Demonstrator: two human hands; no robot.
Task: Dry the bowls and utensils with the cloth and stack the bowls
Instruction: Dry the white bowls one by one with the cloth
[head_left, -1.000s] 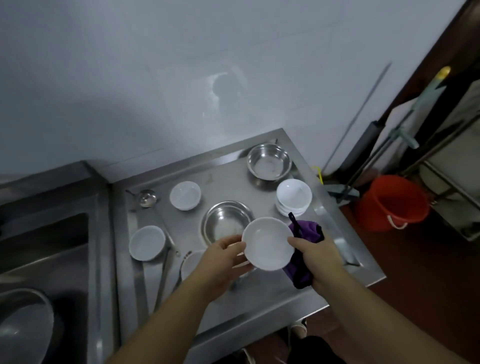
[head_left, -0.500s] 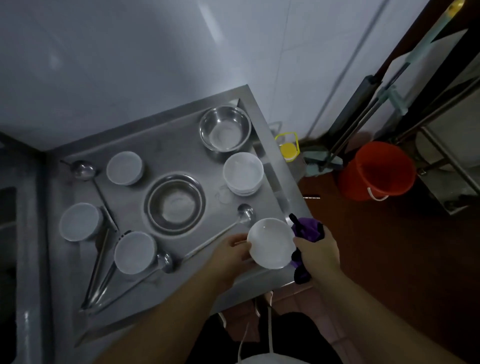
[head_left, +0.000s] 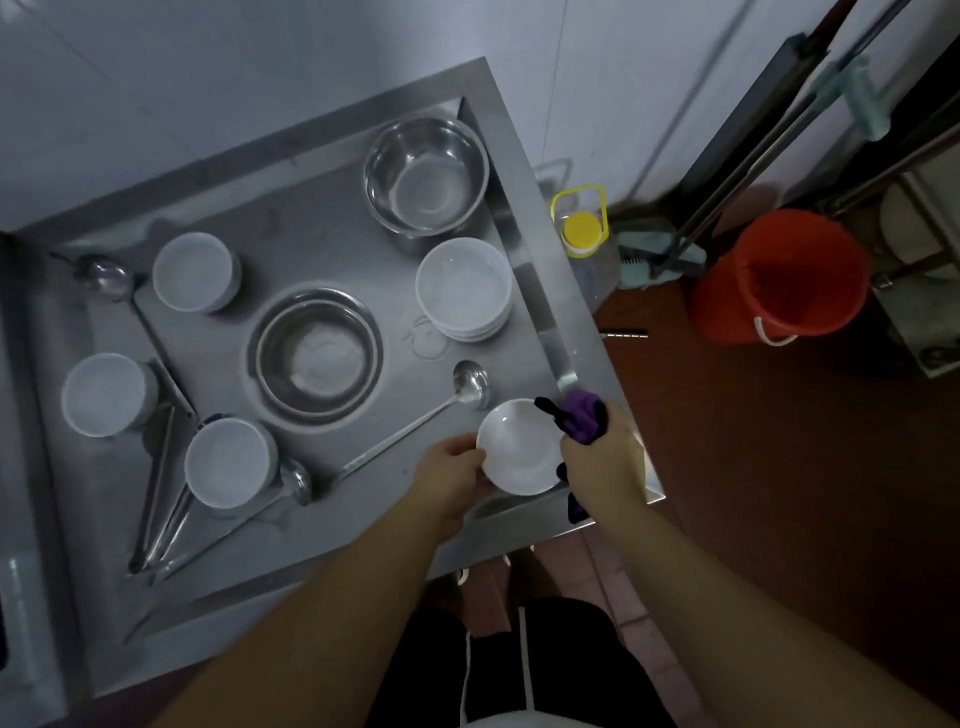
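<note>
My left hand (head_left: 451, 475) grips the left rim of a small white bowl (head_left: 519, 447) held over the steel counter's near right corner. My right hand (head_left: 602, 465) holds a purple cloth (head_left: 582, 423) against the bowl's right rim. A stack of white bowls (head_left: 464, 287) stands at the right. Three single white bowls (head_left: 193, 271) (head_left: 104, 393) (head_left: 230, 461) stand at the left. Two steel bowls (head_left: 426, 174) (head_left: 317, 358) stand at the back right and in the middle. A ladle (head_left: 470, 382) lies beside the held bowl; more ladles (head_left: 106, 275) (head_left: 296, 480) lie at the left.
The steel counter (head_left: 322, 525) has raised edges and meets a white wall behind. On the floor to the right stand a yellow-capped bottle (head_left: 583, 234), a red bucket (head_left: 784, 278) and mop handles (head_left: 769, 124).
The view has tilted down and closed in on the counter. Both hands keep hold of the white bowl and cloth near the right corner, the bowl held lower over the counter.
</note>
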